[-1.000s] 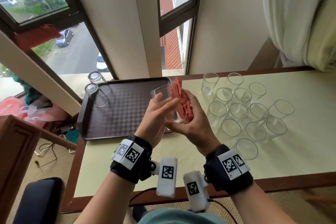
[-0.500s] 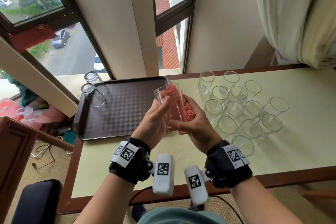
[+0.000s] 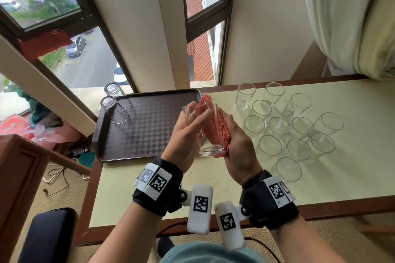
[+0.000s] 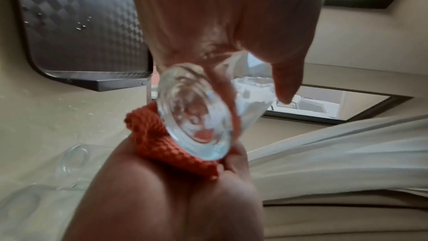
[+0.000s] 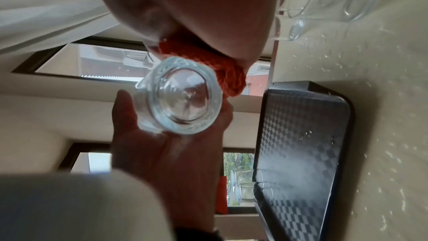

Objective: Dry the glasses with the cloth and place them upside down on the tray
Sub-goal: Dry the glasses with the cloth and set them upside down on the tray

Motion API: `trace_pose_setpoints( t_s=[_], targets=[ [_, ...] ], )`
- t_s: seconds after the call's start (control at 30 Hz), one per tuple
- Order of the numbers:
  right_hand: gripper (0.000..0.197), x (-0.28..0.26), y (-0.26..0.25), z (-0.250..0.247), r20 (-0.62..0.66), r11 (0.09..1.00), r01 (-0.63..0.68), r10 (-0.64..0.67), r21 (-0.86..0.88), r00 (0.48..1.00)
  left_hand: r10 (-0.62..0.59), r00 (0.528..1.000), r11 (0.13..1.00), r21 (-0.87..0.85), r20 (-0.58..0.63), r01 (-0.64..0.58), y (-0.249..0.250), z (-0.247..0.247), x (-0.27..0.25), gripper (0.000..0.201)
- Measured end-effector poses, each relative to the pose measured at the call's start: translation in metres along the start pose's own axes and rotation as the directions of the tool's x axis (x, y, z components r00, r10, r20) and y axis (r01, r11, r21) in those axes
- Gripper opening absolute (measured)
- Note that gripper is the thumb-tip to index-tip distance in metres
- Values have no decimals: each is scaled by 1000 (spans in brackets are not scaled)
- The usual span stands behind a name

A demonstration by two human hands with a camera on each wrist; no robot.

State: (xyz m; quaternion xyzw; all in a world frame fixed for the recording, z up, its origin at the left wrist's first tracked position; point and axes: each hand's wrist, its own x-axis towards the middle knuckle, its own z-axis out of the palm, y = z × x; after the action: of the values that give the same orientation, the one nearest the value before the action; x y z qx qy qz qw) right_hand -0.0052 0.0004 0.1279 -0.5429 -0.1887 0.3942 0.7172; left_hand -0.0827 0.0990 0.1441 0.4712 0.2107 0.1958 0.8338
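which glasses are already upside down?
The two glasses at the far left corner of the tray, bases up. The group on the table stands rims up, and the one held against the cloth is not yet placed.

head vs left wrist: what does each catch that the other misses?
Head only: two clear glasses upside down at the far left corner of the dark checkered tray, and the whole cluster of upright glasses on the pale table.

Left wrist only: the held clear glass's thick round base face-on, and water droplets on the tray.

Both: left hand gripping the glass, right hand pressing the orange knitted cloth against it.
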Motion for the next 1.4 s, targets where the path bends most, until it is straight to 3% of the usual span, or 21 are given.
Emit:
trace_pose_setpoints(
  t_s=[0.13, 0.23, 0.33, 0.47, 0.7, 0.87, 0.97, 1.1, 1.17, 1.4],
  targets=[
    [44, 1, -1, 4, 85, 994, -40, 31, 105, 996, 24, 1000, 1000, 2, -9, -23, 1, -4, -1, 81],
    [43, 3, 1, 6, 40, 996, 5, -9, 94, 999, 37, 997, 998, 53, -65, -33, 2, -7, 1, 103],
    [50, 5, 3, 5, -21, 996, 83, -84, -42, 996, 85, 983, 995, 71, -161, -75, 0, -11, 1, 84],
    [43, 3, 7, 8, 12, 977, 150, -150, -153, 989, 88, 989, 990, 119, -120, -73, -3, -7, 0, 70],
    [45, 11, 4, 4, 57, 997, 59, -57, -41, 997, 95, 992, 984, 160, -85, -81, -1, 0, 0, 57],
    [46, 16, -5, -2, 122, 999, -3, -4, 53, 992, 42, 999, 993, 111, -33, -39, -2, -1, -2, 75],
    [45, 17, -3, -5, 43, 997, 54, -52, -52, 998, 117, 980, 988, 115, -160, -99, 1, 3, 2, 75],
    [42, 14, 0, -5, 4, 978, 95, -96, -183, 995, 131, 986, 982, 147, -103, -115, -1, 6, 7, 25],
    [43, 11, -3, -5, 18, 979, 100, -98, -176, 995, 111, 990, 984, 147, -85, -98, 0, 11, 6, 17],
    [52, 9, -8, -11, 71, 998, 48, -51, 49, 996, 90, 995, 986, 148, -45, -82, -4, 15, 5, 50]
  ],
)
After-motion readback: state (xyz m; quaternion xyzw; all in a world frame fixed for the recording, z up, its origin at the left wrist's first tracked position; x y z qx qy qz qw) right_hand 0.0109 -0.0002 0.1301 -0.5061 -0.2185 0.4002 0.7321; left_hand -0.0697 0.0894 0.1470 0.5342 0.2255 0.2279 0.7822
